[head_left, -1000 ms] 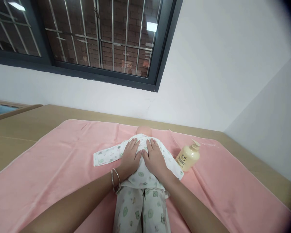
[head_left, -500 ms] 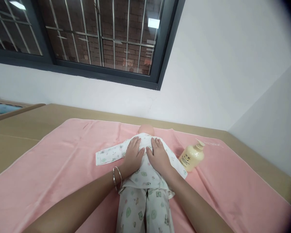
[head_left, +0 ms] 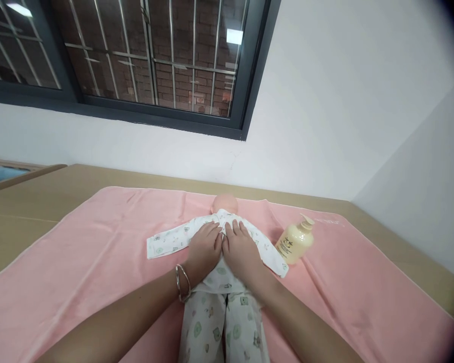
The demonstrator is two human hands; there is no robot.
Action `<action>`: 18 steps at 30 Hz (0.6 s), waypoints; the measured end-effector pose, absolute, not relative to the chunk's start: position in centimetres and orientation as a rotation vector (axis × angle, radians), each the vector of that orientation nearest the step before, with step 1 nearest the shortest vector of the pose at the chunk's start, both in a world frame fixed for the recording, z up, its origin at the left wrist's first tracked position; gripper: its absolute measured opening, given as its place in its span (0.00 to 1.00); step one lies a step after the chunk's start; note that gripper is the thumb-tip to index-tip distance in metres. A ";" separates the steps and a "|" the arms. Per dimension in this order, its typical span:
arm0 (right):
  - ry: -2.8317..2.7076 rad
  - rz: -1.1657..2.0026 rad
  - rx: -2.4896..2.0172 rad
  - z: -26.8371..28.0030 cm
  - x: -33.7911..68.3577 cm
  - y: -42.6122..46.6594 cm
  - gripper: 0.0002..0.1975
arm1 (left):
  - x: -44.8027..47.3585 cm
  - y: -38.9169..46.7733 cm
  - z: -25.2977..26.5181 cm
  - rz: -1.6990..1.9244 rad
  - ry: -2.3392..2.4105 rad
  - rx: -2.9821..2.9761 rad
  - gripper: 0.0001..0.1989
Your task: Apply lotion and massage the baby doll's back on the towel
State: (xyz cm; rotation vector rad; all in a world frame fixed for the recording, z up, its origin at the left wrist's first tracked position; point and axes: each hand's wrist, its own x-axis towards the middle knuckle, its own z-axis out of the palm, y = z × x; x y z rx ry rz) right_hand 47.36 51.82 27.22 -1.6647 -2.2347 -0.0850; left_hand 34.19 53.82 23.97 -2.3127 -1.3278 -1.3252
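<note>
A baby doll (head_left: pixel 226 203) lies on the pink sheet, its head at the far end and its face out of sight. It wears a white printed top (head_left: pixel 221 275) and matching printed trousers (head_left: pixel 244 322), with both sleeves spread outward. My left hand (head_left: pixel 205 247) rests flat on the left side of the top's chest, fingers stretched out. Beside it, my right hand (head_left: pixel 242 252) lies flat on the right side, fingers extended and slightly apart. The two hands touch or nearly touch along the thumbs. Neither grasps anything.
A pale yellow pump bottle (head_left: pixel 297 242) stands close to the doll's right-hand sleeve. The pink sheet (head_left: pixel 98 262) covers much of the wooden surface (head_left: pixel 26 201). Behind it are a white wall (head_left: pixel 302 101) and a dark-framed window (head_left: pixel 155 113) with bars.
Both hands have slid inward and slightly down the chest, from the shoulder area to the middle, and are now closer together. The view has shifted slightly.
</note>
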 end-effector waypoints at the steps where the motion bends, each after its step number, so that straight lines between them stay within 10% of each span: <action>1: -2.232 -0.093 -1.683 27.4 47.2 51.5 0.25 | 34.2 53.7 24.1 -1.334 -1.337 -2.321 0.12; 18: -2.247 -0.047 -1.640 27.3 47.5 52.2 0.26 | 34.0 54.1 24.2 -1.424 -1.283 -2.401 0.10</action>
